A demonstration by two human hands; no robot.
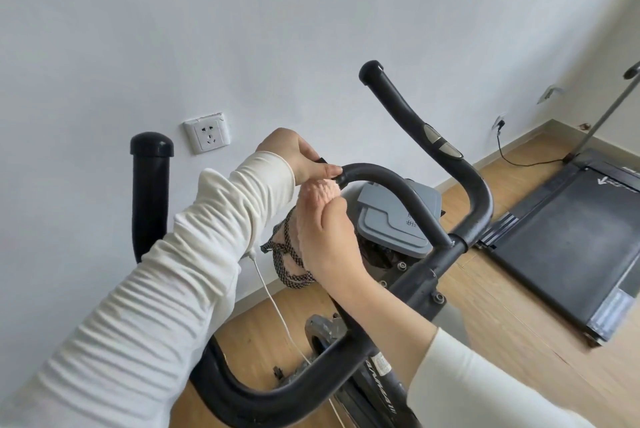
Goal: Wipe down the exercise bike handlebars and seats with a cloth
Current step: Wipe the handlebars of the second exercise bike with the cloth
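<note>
Two hands on the tip of the curved black padded handlebar [394,182], fluffy pale pink cloth [323,190] squeezed in underneath

Left to right: left hand [298,154] is clamped round the bar's end. Just below, right hand [327,237] bunches the cloth in curled fingers, pressing it against the underside. Heads up, I reckon the dangling black-and-pink braided cord [287,258] or the thin white cable [273,303] could snag if the wipe swings wide. Most of the cloth hides behind that hand, and no seat's in frame.

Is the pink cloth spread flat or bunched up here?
Bunched up: the pink cloth is a wad in the right hand, against the handlebar end that the left hand grips.
</note>
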